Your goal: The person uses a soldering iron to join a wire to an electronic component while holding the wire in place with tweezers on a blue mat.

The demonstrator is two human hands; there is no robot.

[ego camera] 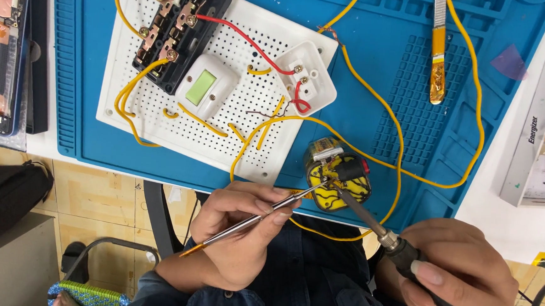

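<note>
At the near edge of the blue mat (403,85), a small yellow circuit board (339,176) is being soldered: tweezers (262,216) are being pinched shut in the left hand (233,232), a soldering iron (369,222) gripped in the closed right hand (460,271), both tips meeting on the board. The white wiring board (227,74) is looking largely wired; this joint appears unfinished.
</note>
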